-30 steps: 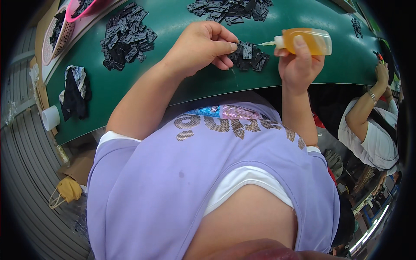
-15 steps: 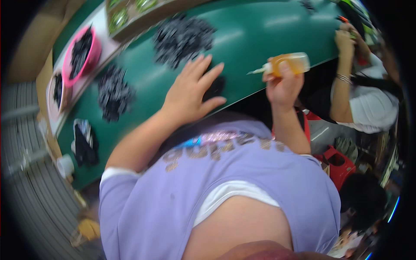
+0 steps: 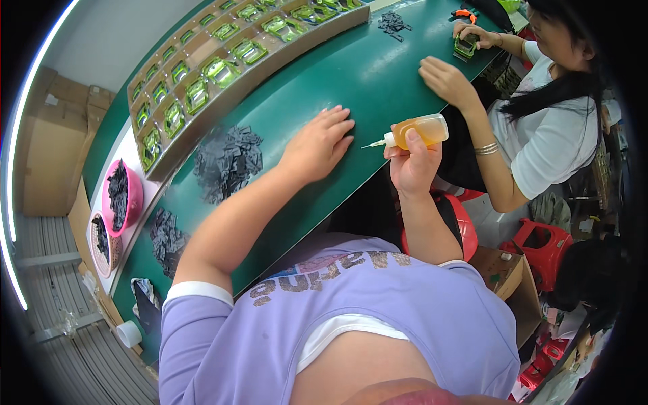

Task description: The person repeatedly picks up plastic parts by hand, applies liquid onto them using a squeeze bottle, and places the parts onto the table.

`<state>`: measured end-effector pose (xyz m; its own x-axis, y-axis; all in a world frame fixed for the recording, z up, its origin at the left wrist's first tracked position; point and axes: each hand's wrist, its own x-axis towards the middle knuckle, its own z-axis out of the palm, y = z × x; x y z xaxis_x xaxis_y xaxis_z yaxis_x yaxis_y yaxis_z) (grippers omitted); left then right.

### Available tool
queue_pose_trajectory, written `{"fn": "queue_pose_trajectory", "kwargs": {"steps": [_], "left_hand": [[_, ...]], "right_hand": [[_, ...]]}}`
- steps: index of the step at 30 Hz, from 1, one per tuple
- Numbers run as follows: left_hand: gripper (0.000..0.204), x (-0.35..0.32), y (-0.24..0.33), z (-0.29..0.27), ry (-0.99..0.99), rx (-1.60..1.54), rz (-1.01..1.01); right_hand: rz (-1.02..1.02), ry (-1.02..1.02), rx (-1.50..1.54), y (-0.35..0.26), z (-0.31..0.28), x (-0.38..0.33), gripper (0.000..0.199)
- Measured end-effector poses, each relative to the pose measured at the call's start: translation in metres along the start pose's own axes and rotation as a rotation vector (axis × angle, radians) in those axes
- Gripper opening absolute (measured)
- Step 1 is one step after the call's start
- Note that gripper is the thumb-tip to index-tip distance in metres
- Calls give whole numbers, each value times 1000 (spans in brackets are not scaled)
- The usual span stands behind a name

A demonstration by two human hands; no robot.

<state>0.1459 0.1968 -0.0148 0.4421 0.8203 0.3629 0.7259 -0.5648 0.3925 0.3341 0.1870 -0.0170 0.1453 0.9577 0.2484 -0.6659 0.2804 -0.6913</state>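
My left hand [image 3: 318, 147] lies palm down on the green tabletop, its fingers stretched out and close together. Whether anything is under it is hidden. My right hand [image 3: 414, 165] grips a clear squeeze bottle [image 3: 424, 129] of amber liquid, held tilted with its thin needle tip pointing left toward my left hand. To the left of my left hand is a heap of small black strips [image 3: 229, 162]. A second pile of black strips [image 3: 169, 239] sits closer to my left elbow.
A cardboard tray [image 3: 270, 71] of green-framed parts in compartments stands along the far side. At left are a pink bowl [image 3: 135, 196] and a woven basket [image 3: 113, 253] of black pieces. A co-worker [image 3: 547, 128] at right holds a green frame [image 3: 466, 46]. Red stools [image 3: 540, 246] stand below.
The view has shifted, bringing more of the tray and the co-worker into sight. My left hand has moved right, off the heap's edge, its fingers drawn closer together. The bottle stays in my right hand.
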Motion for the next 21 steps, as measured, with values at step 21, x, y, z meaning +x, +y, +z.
{"fn": "queue_pose_trajectory", "kwargs": {"steps": [21], "left_hand": [[20, -25, 8, -29, 194, -189, -247]], "right_hand": [[98, -27, 101, 21, -28, 26, 18]]}}
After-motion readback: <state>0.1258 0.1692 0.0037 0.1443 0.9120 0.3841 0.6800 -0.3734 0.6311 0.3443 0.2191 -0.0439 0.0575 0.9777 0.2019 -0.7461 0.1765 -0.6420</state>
